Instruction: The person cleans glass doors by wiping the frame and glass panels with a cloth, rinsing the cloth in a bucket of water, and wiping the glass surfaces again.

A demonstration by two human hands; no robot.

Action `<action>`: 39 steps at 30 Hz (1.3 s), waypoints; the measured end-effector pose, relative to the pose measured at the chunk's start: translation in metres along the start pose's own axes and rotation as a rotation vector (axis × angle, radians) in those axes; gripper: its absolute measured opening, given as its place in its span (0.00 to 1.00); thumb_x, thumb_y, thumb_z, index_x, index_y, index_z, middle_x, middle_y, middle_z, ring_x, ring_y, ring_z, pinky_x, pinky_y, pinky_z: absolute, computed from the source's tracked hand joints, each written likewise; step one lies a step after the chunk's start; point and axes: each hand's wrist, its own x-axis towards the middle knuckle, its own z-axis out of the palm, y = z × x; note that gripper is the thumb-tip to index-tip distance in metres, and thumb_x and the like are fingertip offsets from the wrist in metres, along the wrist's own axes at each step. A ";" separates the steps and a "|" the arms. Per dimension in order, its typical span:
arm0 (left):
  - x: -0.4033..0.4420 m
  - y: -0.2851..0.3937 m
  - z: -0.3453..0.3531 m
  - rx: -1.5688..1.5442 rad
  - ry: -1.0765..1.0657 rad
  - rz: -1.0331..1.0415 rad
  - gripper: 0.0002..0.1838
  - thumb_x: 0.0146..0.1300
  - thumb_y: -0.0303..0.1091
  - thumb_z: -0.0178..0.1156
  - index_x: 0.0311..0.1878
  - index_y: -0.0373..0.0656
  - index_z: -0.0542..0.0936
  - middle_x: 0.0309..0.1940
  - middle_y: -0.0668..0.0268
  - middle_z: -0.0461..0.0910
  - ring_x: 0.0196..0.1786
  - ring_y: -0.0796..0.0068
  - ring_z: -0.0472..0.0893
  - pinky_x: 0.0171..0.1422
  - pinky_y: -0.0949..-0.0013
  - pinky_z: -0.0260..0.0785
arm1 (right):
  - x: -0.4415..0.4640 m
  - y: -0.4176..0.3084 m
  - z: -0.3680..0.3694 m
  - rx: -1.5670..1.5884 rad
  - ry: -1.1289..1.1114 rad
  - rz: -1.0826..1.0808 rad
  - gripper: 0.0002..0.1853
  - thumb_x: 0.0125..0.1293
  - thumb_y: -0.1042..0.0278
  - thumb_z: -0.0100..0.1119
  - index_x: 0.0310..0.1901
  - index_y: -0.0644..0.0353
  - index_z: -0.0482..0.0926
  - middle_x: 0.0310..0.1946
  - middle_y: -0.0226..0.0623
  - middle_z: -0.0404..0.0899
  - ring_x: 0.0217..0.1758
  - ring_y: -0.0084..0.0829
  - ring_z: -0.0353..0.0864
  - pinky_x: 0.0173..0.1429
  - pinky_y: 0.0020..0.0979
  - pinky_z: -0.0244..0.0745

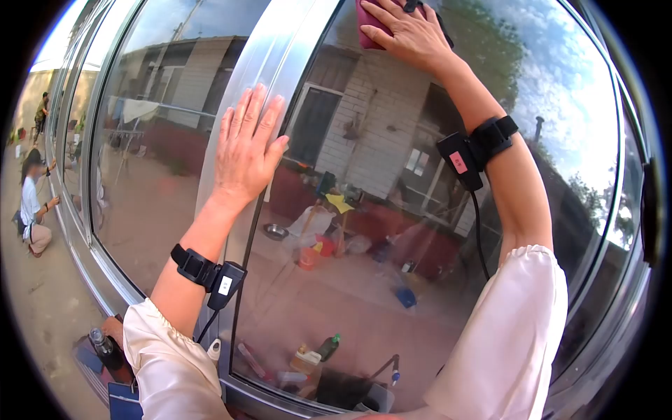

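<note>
My left hand [246, 145] lies flat on the silver metal window frame [269, 45], fingers stretched out and nothing in it. Up at the top of the large glass pane [364, 245], my right hand [411, 33] presses a dark red cloth [367, 29] against the glass. Its fingers are spread over the cloth, and part of the cloth is cut off by the view's upper edge. Black straps with small boxes sit on both forearms, each with a cable.
The pane mirrors a yard, a brick wall and several objects. At lower left are a dark bottle [110, 353] and a blue box-like thing [124, 400]. Farther left, a person [33, 203] crouches beside the windows, and another [40, 113] stands behind.
</note>
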 end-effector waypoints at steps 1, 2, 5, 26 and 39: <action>0.001 0.000 -0.001 0.039 -0.010 0.000 0.29 0.67 0.42 0.49 0.70 0.51 0.62 0.72 0.61 0.56 0.74 0.60 0.55 0.74 0.54 0.46 | -0.012 0.018 -0.005 -0.024 0.009 0.044 0.34 0.67 0.37 0.37 0.69 0.48 0.61 0.72 0.39 0.54 0.76 0.44 0.47 0.74 0.56 0.39; -0.001 0.000 -0.003 0.080 -0.029 -0.001 0.28 0.67 0.42 0.49 0.70 0.50 0.62 0.72 0.61 0.56 0.74 0.60 0.55 0.74 0.55 0.46 | -0.026 0.040 -0.014 -0.039 0.052 0.117 0.33 0.67 0.38 0.38 0.68 0.49 0.62 0.72 0.39 0.54 0.76 0.43 0.46 0.73 0.56 0.39; 0.000 0.000 -0.005 0.087 -0.040 0.011 0.28 0.67 0.41 0.48 0.71 0.50 0.62 0.72 0.61 0.56 0.74 0.60 0.55 0.74 0.55 0.46 | -0.091 0.188 -0.005 -0.710 0.047 0.112 0.30 0.69 0.39 0.35 0.71 0.33 0.54 0.75 0.24 0.46 0.78 0.37 0.43 0.72 0.57 0.42; -0.009 -0.006 0.016 0.041 0.049 0.055 0.28 0.70 0.47 0.46 0.72 0.55 0.60 0.73 0.65 0.54 0.75 0.64 0.53 0.74 0.54 0.46 | -0.161 0.123 -0.011 -0.304 0.228 0.512 0.33 0.67 0.33 0.32 0.71 0.36 0.55 0.74 0.28 0.48 0.78 0.37 0.41 0.73 0.57 0.37; -0.002 -0.007 0.005 0.184 0.030 0.066 0.26 0.70 0.42 0.45 0.71 0.57 0.61 0.72 0.71 0.56 0.74 0.70 0.55 0.74 0.55 0.47 | -0.151 0.024 -0.031 0.066 0.149 -0.051 0.32 0.66 0.43 0.44 0.66 0.53 0.65 0.70 0.43 0.56 0.74 0.48 0.49 0.71 0.59 0.42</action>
